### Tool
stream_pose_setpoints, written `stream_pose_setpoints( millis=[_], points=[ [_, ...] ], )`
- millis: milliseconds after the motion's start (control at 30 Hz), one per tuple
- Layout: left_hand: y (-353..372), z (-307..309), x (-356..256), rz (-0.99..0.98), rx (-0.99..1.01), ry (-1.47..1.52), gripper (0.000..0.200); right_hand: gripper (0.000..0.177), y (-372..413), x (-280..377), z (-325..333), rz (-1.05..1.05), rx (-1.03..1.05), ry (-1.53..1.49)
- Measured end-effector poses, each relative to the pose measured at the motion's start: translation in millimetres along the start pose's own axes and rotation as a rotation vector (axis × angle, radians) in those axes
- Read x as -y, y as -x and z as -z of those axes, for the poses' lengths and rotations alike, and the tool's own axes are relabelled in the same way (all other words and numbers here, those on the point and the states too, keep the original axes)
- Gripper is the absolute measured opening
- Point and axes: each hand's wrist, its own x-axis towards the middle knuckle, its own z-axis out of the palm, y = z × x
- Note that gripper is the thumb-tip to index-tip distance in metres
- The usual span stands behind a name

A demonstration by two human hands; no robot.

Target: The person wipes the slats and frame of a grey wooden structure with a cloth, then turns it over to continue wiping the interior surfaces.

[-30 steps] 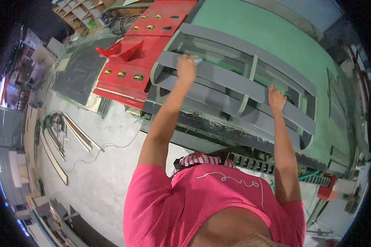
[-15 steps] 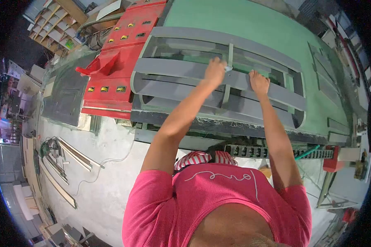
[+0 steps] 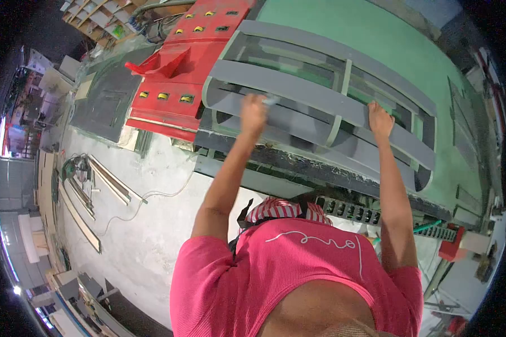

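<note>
A grey slatted wooden frame point(image 3: 298, 85), shaped like a rack with long boards joined by curved ribs, lies in front of me on the green table top. My left hand point(image 3: 253, 115), a little smeared by motion, is closed on a small pale-blue piece, perhaps a cloth or pad, over the frame's left part near the lower boards. Toward the right end, my right hand point(image 3: 381, 119) is closed round the middle board, fingers over its upper edge.
A red machine section point(image 3: 180, 62) with yellow rollers adjoins the table's left side. Grey flat panels point(image 3: 461, 115) lie on the green surface point(image 3: 376, 33) at right. Wood strips point(image 3: 109, 180) and a thin cable point(image 3: 163, 194) are on the floor at left.
My left hand has moved left and toward me, from the middle board near the centre rib toward the frame's left end. My right hand stays on the board. The view has shifted.
</note>
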Motion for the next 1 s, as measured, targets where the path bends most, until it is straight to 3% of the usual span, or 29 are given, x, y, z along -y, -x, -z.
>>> stream_pose_setpoints(
  millis=[100,133,200,433,500,633,700,767,900,967,1000],
  points=[
    [-12,42,48,0.051,-0.183,-0.502,0.019,0.045,4,3,5,-0.047,0.035,0.004],
    [-7,47,65,0.052,-0.179,-0.502,0.019,0.045,2,3,7,-0.065,0.105,0.007],
    [-2,54,83,0.01,-0.023,-0.793,0.021,0.046,-1,0,7,-0.087,0.17,0.019],
    [0,60,89,0.03,0.212,-0.973,0.021,0.045,-2,-9,-11,-0.051,0.062,0.039],
    [5,64,85,0.005,0.161,-0.943,0.018,0.045,1,-6,-6,-0.044,0.051,0.027],
    [21,70,66,0.155,0.151,-0.784,0.014,0.044,1,-4,-5,-0.047,0.04,0.006],
    [20,71,51,0.266,0.583,-0.195,0.02,0.044,0,-4,-7,-0.065,0.025,0.001],
    [9,63,-16,0.218,0.417,0.011,0.019,0.044,1,-4,-7,-0.019,-0.05,0.054],
    [16,-31,-27,0.09,0.069,0.121,0.017,0.042,6,-1,-2,-0.039,-0.072,-0.008],
    [30,-70,-48,0.194,0.096,0.488,0.022,0.047,4,3,10,-0.061,0.054,-0.015],
    [29,-66,-78,0.119,0.205,0.281,0.02,0.047,3,2,10,-0.076,0.051,-0.009]
  ],
)
